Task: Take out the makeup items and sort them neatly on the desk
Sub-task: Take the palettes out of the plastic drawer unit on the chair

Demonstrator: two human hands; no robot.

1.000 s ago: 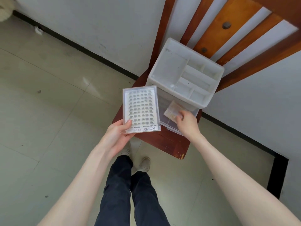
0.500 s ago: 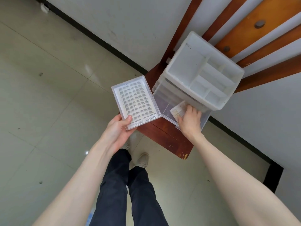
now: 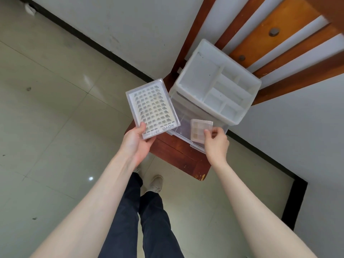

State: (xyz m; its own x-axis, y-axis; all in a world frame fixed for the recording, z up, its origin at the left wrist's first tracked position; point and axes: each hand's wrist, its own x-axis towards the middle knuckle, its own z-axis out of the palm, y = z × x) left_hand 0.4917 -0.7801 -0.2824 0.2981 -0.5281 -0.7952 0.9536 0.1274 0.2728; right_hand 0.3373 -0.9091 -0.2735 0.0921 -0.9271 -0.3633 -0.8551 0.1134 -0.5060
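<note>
My left hand (image 3: 136, 141) grips the lower corner of a clear flat case of false eyelash clusters (image 3: 152, 108), held face up over the floor left of the chair. My right hand (image 3: 216, 142) pinches a small square palette of beige shades (image 3: 199, 130) just above the pulled-out clear drawer (image 3: 181, 125). That drawer belongs to a white plastic organizer (image 3: 197, 79) whose top tray has several bare compartments.
The organizer stands on a dark red wooden chair seat (image 3: 178, 157) against a white wall; the chair's slatted back (image 3: 279, 40) rises behind it. Pale floor tiles (image 3: 55, 108) lie to the left. My legs and shoes (image 3: 156, 183) are below the seat's front edge.
My right hand has lifted the small palette up out of the drawer. The eyelash case has stayed in my left hand, tilting slightly. The camera view shifted a little.
</note>
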